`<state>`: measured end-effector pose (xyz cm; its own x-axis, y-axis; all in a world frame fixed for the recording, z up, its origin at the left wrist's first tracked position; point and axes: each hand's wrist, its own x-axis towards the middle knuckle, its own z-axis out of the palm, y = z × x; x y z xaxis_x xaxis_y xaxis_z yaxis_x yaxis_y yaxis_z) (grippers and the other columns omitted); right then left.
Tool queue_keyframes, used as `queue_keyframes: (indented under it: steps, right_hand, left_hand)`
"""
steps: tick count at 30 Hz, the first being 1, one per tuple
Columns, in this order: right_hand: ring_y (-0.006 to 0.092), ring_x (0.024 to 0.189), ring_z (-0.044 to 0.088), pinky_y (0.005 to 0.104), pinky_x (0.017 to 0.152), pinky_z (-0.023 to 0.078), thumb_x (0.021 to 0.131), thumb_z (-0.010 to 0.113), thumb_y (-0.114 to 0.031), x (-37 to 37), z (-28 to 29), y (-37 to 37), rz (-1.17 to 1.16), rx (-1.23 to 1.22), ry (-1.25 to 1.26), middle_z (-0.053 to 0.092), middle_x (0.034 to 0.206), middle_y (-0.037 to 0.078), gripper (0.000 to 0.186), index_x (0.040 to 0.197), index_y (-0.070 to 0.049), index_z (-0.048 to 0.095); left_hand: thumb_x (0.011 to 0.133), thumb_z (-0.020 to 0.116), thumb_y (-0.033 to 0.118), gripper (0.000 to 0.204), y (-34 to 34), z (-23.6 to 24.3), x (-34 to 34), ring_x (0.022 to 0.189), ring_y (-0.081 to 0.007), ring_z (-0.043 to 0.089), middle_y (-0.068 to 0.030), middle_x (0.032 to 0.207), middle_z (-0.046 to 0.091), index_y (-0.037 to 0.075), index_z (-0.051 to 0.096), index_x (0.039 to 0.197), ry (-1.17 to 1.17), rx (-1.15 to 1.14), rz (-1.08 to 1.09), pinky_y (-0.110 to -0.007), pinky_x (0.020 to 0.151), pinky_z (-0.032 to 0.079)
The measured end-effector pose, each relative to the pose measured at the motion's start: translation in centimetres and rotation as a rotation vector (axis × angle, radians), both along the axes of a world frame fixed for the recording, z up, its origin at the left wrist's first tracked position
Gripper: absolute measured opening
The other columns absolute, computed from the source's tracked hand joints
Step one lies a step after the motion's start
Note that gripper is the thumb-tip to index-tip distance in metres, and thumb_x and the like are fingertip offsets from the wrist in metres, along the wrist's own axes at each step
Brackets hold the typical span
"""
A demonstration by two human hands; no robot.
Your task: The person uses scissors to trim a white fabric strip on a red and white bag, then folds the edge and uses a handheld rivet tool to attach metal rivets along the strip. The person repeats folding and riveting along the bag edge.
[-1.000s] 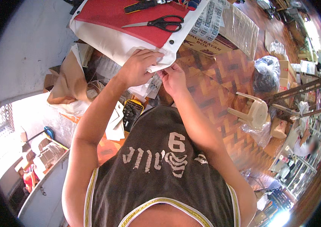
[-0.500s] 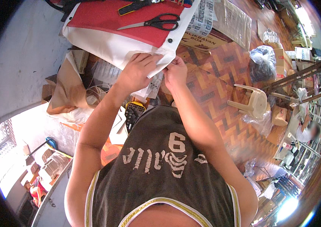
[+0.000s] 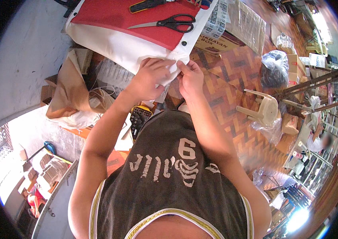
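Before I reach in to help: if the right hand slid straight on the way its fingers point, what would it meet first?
The right hand points up the white fabric. First in line is probably the red sheet with its dark stud, then the scissors; depth is unclear.

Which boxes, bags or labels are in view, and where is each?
Cardboard box: brown, flat, under the white cloth's right edge.
Label sheet: white with black squares, atop the box.
Plastic bag: clear, dark contents, on the floor, right.
Small boxes: brown, beside that bag.
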<state>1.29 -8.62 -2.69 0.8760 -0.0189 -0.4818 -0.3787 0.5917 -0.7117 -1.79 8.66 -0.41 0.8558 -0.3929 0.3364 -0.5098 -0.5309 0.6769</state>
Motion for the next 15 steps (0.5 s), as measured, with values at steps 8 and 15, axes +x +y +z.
queue_keyframes:
  steps: [8, 15]
  right_hand:
    - [0.0182, 0.08, 0.068, 0.0316, 0.07, 0.056, 0.089, 0.068, 0.004, -0.4, 0.8, 0.9, -0.049, 0.055, 0.048, 0.069, 0.097, 0.01, 0.02, 0.106, 0.002, 0.059]
    - [0.0195, 0.085, 0.068, 0.0324, 0.073, 0.056, 0.089, 0.068, 0.004, -0.7, 0.5, 1.0, -0.057, 0.07, 0.081, 0.069, 0.098, 0.01, 0.019, 0.106, 0.001, 0.059]
  left_hand:
    - [0.088, 0.07, 0.02, 0.034, -3.2, -1.3, 3.1, 0.09, -0.0276, 0.07, -0.0193, 0.104, 0.071, -0.002, 0.067, 0.114, 0.398, -0.36, 0.516, -0.036, 0.08, 0.054]
    - [0.089, 0.073, 0.023, 0.032, -4.0, -1.9, 3.5, 0.083, -0.0197, 0.068, -0.0161, 0.094, 0.073, -0.004, 0.071, 0.105, 0.505, -0.38, 0.612, -0.032, 0.077, 0.054]
